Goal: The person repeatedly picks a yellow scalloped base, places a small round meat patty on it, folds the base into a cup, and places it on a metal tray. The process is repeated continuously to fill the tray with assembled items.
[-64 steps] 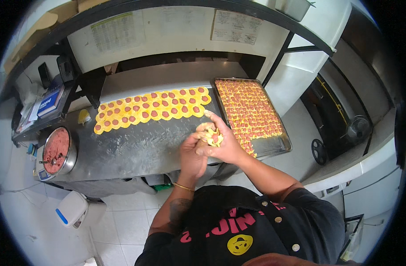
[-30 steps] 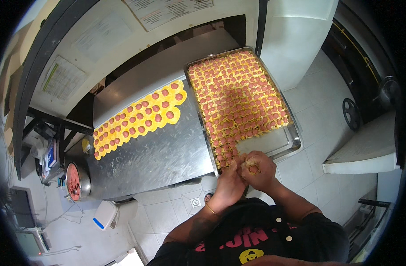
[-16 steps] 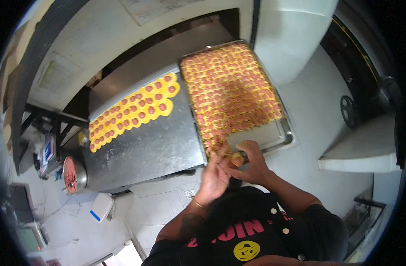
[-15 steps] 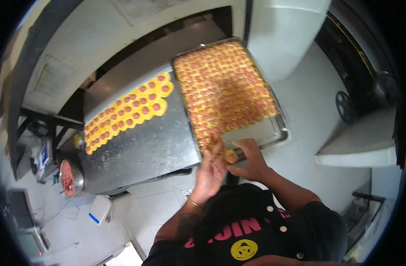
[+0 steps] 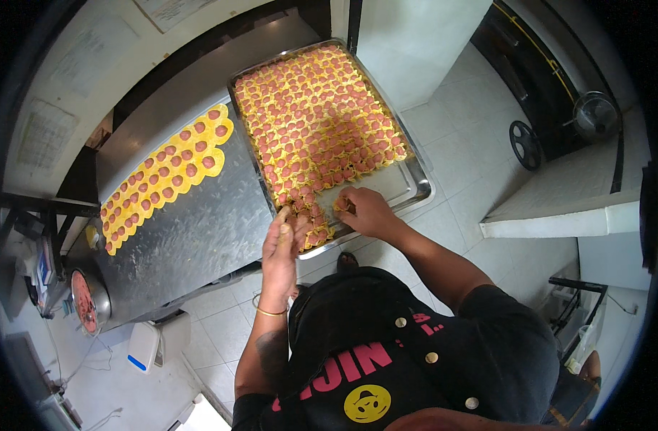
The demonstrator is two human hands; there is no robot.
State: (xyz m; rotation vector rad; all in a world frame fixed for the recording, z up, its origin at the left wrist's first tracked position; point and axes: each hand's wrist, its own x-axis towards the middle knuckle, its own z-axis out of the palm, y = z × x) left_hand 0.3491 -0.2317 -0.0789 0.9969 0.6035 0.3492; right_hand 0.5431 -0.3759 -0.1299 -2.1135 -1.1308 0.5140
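A large metal tray (image 5: 423, 192) holds many small open-topped dumplings (image 5: 307, 108) packed in rows, pink filling in yellow wrappers. My right hand (image 5: 372, 213) pinches one dumpling (image 5: 342, 205) over the near part of the tray, beside the last rows. At the tray's near left corner my left hand (image 5: 280, 248) is raised with fingers loosely stretched and slightly blurred; nothing shows in it. To the left, overlapping round yellow wrappers (image 5: 215, 152), each with a ball of pink filling (image 5: 192, 170), lie in a band on the metal table.
The steel table (image 5: 192, 223) carries white flour smears. At its left end stands a metal bowl (image 5: 103, 305) of pink filling. A white stool-like object (image 5: 146, 345) is on the floor below. On the right, a white ledge (image 5: 544, 223) juts out near a black handwheel (image 5: 524, 144).
The view has shifted, so table and tray sit further left. The hands have moved apart; the dumpling earlier between them near the tray's edge is now in my right hand over the tray.
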